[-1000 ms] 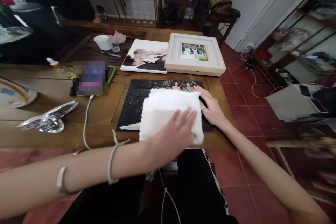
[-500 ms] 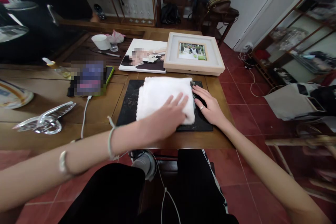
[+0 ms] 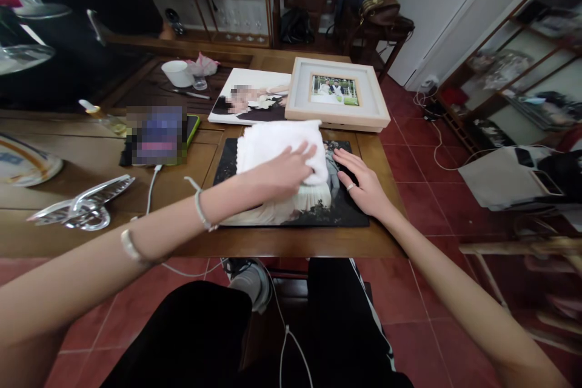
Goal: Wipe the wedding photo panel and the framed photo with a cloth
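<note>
L hand (image 3: pixel 291 171) on white cloth (image 3: pixel 279 140) atop photo print (image 3: pixel 313 207), near side of desk (image 3: pixel 291 244).
L grip unclenched, fingers spread; R hand (image 3: pixel 364 185), grip also unclenched, w/ fingertips on print's right side.

I'm counting one framed photo (image 3: pixel 335 90) and two unframed prints (image 3: pixel 313 209) on the desk (image 3: pixel 291 244), so three altogether. Only one white cloth (image 3: pixel 279 139) btw, and two sets of fingers, left fingers (image 3: pixel 297 162) and right fingers (image 3: pixel 351 163). Plus one white cup (image 3: pixel 177 74), one small glass (image 3: pixel 199 82), one dropper bottle (image 3: pixel 102 119), one silver claw clip (image 3: pixel 86 201). Jewellery-wise I get two bracelets (image 3: pixel 131 245), one ring (image 3: pixel 350 187).
</note>
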Demonstrator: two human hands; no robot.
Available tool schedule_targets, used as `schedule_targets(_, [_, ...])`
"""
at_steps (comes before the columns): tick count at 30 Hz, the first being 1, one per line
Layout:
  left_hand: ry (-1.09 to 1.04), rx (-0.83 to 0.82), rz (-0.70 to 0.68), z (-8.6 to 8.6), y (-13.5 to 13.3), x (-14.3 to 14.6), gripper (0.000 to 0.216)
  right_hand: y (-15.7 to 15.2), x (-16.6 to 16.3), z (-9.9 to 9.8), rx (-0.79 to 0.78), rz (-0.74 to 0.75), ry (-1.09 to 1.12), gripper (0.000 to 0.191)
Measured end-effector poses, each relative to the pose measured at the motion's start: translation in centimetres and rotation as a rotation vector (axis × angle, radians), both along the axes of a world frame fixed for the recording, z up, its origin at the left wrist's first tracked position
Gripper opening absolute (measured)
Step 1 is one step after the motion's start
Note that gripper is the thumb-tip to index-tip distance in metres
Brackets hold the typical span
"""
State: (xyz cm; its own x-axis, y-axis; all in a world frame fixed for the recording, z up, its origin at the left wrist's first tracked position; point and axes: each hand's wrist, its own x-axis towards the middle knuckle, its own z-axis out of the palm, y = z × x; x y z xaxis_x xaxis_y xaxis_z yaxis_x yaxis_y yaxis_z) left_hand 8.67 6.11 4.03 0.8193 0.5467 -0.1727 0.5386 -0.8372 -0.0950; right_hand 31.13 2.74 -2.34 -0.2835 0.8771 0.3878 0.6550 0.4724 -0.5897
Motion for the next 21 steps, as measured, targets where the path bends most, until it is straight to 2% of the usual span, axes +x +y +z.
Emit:
schedule_targets(2, [-0.022, 0.053, 0.037, -0.2, 2.2, 0.0, 0.045, 0.0, 0.0, 0.0, 0.0, 0.004, 0.009, 0.038])
schedule_targets(3, [-0.036, 0.073, 0.054, -0.3, 2.5, -0.1, 0.044, 0.0, 0.0, 0.0, 0.0, 0.004, 0.011, 0.038])
schedule_targets(5, [-0.059, 0.093, 0.078, -0.5, 1.3, -0.1, 0.039, -0.1, 0.0, 0.0, -0.001, 0.002, 0.011, 0.038])
schedule_targets(8, [-0.109, 0.109, 0.076, -0.6, -4.1, -0.2, 0.029, -0.1, 0.0, -0.1, -0.001, -0.008, 0.009, 0.038])
schedule_targets(11, [-0.166, 0.114, -0.009, -0.9, -10.8, -0.4, 0.019, -0.1, 0.0, 0.0, -0.003, -0.01, 0.011, 0.038])
schedule_targets(14, [-0.225, 0.095, -0.083, -1.1, -14.5, -0.7, 0.017, -0.1, 0.1, 0.0, 0.002, 0.001, 0.013, 0.038])
schedule_targets(15, [-0.234, 0.081, -0.093, -1.1, -14.6, -0.9, 0.017, -0.1, 0.1, 0.0, 0.003, 0.004, 0.012, 0.038])
schedule_targets(17, [-0.227, 0.042, -0.084, -1.0, -13.0, -1.2, 0.02, -0.1, 0.1, 0.0, 0.003, 0.002, 0.01, 0.038])
schedule_targets(21, [-0.136, -0.013, 0.009, -0.8, -5.0, -2.2, 0.033, 0.0, 0.1, -0.1, 0.001, -0.009, 0.012, 0.038])
